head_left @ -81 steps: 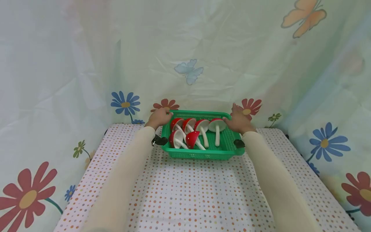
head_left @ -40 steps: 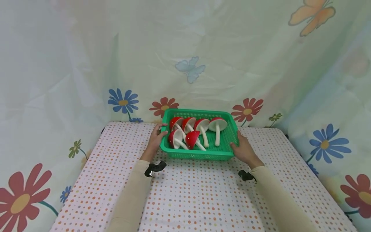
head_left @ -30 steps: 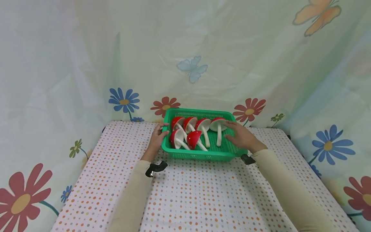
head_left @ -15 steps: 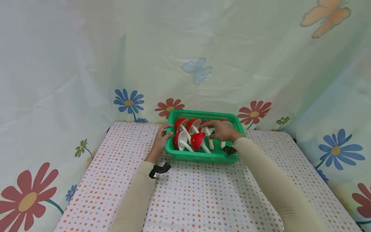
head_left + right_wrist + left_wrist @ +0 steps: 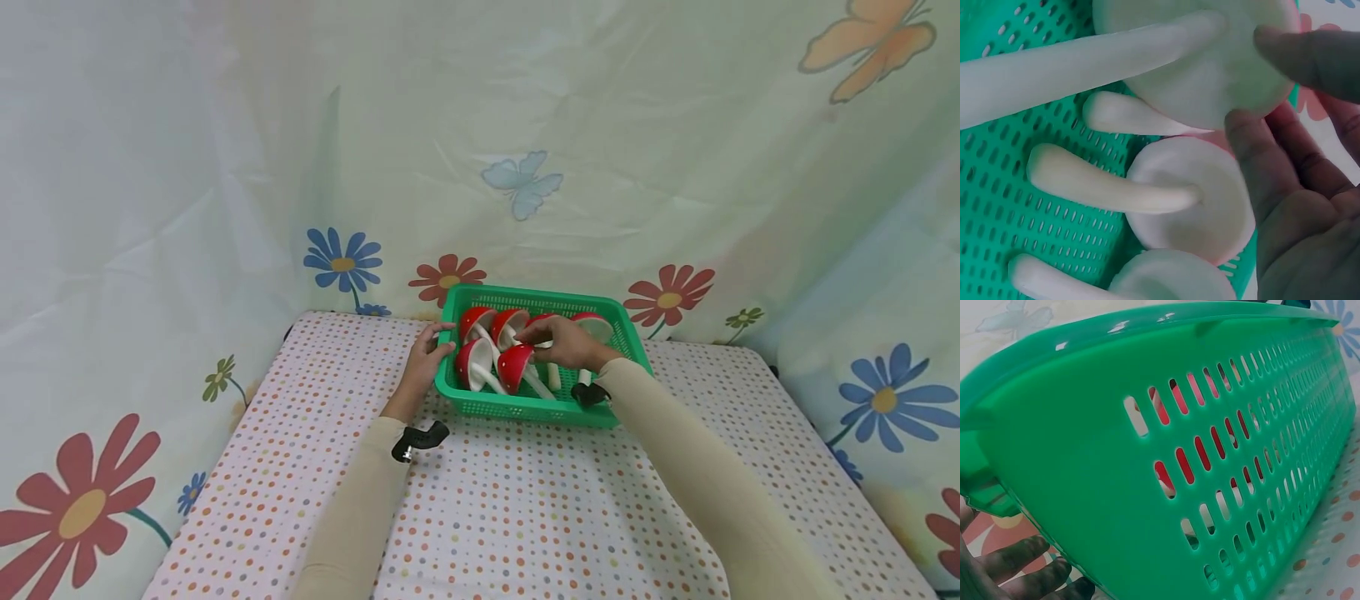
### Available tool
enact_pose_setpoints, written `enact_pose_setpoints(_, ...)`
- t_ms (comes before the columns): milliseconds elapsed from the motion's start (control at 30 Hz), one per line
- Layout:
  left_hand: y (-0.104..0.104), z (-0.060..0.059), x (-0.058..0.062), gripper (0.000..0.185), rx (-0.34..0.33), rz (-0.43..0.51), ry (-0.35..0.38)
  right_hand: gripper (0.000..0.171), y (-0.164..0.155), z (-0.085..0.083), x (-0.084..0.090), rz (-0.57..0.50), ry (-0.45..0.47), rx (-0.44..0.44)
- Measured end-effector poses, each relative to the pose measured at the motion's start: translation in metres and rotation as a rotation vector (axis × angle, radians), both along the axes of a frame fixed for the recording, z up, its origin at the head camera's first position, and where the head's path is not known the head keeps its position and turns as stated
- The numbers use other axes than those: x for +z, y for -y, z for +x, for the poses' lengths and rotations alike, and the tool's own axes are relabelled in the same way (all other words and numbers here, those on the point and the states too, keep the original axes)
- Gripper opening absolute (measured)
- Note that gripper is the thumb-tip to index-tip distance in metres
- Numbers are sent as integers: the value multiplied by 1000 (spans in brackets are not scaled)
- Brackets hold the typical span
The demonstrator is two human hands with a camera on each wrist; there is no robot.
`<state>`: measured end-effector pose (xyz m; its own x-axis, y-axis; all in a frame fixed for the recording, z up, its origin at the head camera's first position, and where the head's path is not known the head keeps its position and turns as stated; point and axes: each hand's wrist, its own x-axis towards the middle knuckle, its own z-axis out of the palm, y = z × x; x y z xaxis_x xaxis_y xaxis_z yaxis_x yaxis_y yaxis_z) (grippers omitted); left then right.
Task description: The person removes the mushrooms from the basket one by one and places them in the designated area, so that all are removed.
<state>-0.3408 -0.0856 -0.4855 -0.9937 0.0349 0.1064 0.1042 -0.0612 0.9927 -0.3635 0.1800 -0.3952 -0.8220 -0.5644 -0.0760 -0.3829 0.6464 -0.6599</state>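
Observation:
A green perforated plastic basket [image 5: 540, 408] holds several toy mushrooms with red, white-dotted caps and white stems. My left hand [image 5: 422, 367] holds the basket's left end, thumb and forefinger over the rim. In the left wrist view, its other fingers [image 5: 1029, 569] lie against the outer wall. Inside the basket, my right hand [image 5: 566, 342] pinches the cap edge of the front toy mushroom [image 5: 516, 369]. Thumb and fingers meet that cap's rim [image 5: 1197, 81] in the right wrist view, its stem pointing away from the palm. My right hand partly covers two mushrooms behind it.
The basket stands on a table [image 5: 480, 517] with a polka-dot cloth, near its back edge. Behind and beside it hangs a curtain [image 5: 420, 167] printed with flowers and butterflies. More mushrooms [image 5: 476, 367] lie at the basket's left side.
Both hands held the basket's ends at first. My right hand has let go of its end, moved left over the mushrooms and taken a cap. My left hand has slid nearer along the rim.

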Motion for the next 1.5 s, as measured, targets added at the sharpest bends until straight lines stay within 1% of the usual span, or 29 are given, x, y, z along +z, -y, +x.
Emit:
enact_pose_setpoints(133,0,0,-1,38,1,3,-3,44,3,-3,-2,-7,0,17)
enact_pose_setpoints(200,0,-1,-1,37,4,-1,-3,44,4,-4,-3,-17,21,13)
enact_pose_setpoints(300,0,0,-1,36,7,-6,-4,42,4,-6,-5,-17,23,22)
enact_pose_setpoints(567,1,0,-1,36,-4,-3,-19,38,5,-8,-7,14,-19,10)
enact_pose_setpoints(600,2,2,2,37,-17,-1,-16,38,5,-8,-7,14,-19,9)
enact_pose_setpoints(633,2,2,2,37,-18,-1,-19,37,5,-7,-7,14,-21,9)
enact_pose_setpoints(800,1,2,2,37,-3,-6,-24,34,6,-6,-6,10,-30,13)
enact_pose_setpoints(833,0,-1,-1,36,13,-9,-30,34,6,-6,-6,13,-35,13)
enact_pose_setpoints(933,0,-1,-1,36,17,-8,-30,35,7,-6,-7,17,-36,7)
enact_pose_setpoints(1100,-1,-1,-1,36,17,-12,-31,36,8,-7,-8,6,-16,-8)
enact_pose_setpoints(1300,-2,-1,-1,35,32,-19,-22,35,10,-6,-7,-27,2,2)
enact_pose_setpoints(1500,-1,-2,-1,35,19,-11,-20,37,11,-6,-4,-53,32,0)
